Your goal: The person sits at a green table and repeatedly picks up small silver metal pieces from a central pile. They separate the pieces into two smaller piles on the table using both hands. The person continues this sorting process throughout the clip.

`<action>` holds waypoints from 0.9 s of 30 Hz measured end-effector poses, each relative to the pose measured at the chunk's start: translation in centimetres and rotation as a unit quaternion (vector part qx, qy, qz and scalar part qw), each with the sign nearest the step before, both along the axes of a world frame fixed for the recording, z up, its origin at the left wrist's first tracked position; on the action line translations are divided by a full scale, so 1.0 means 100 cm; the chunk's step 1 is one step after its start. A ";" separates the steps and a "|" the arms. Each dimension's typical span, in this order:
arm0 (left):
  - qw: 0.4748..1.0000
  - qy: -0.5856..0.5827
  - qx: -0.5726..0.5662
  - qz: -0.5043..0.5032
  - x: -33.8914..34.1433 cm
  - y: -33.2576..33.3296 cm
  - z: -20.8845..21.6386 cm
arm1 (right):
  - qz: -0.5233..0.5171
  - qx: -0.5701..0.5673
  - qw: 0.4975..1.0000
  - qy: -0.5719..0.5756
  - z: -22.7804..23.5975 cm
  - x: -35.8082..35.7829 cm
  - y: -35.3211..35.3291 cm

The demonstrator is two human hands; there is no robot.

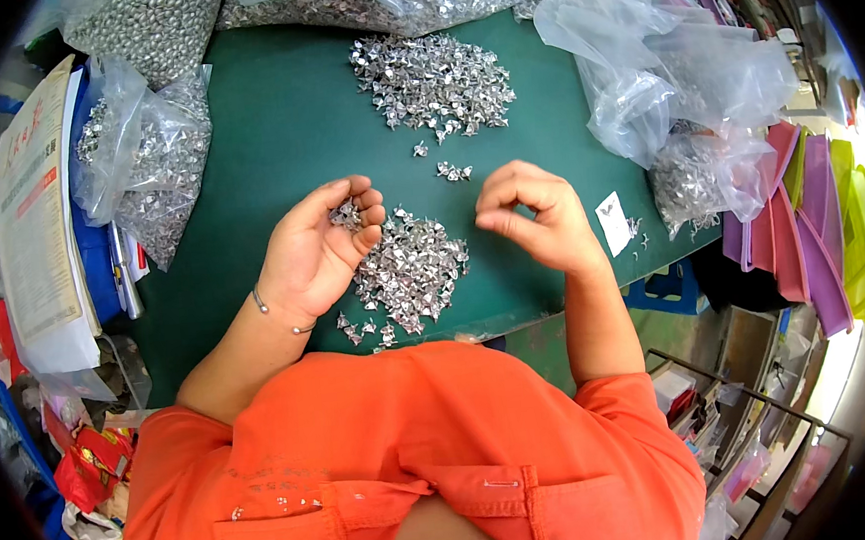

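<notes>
My left hand [322,240], palm turned up with its fingers curled, cups a few small silver metal pieces [346,214] with pointed prongs. Just beside it lies a near pile of the same pieces [411,272] on the green tabletop. My right hand [537,212] hovers to the right of that pile, thumb and forefinger bent together in a pinch. Anything between those fingertips is too small to make out. A little cluster of pieces [454,171] rests left of the right fingertips. Farther back spreads a larger pile of them [435,84].
Clear plastic bags of metal parts [169,158] line the table's left side, with another bag [374,3] along the back. More bags [706,171] slump at the right edge near a small white card [612,223]. Papers [41,197] stand at far left.
</notes>
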State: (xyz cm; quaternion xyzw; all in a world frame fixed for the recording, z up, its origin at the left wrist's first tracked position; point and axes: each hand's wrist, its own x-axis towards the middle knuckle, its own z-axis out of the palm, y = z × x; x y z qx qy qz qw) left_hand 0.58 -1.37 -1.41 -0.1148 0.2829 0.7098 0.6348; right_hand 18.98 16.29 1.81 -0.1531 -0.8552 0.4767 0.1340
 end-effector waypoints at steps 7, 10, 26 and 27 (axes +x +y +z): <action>1.000 0.003 -0.003 0.000 0.000 0.001 0.000 | -0.095 0.209 0.973 -0.023 -0.029 -0.016 0.003; 1.000 0.000 -0.004 0.000 0.000 0.001 -0.001 | -0.172 -0.052 0.982 -0.052 -0.032 -0.010 0.001; 1.000 -0.013 0.001 -0.001 -0.001 0.000 -0.002 | -0.105 0.211 0.971 -0.030 -0.026 -0.030 -0.010; 1.000 -0.011 0.005 0.000 -0.002 0.000 -0.003 | -0.112 0.186 0.976 -0.032 -0.028 -0.027 -0.010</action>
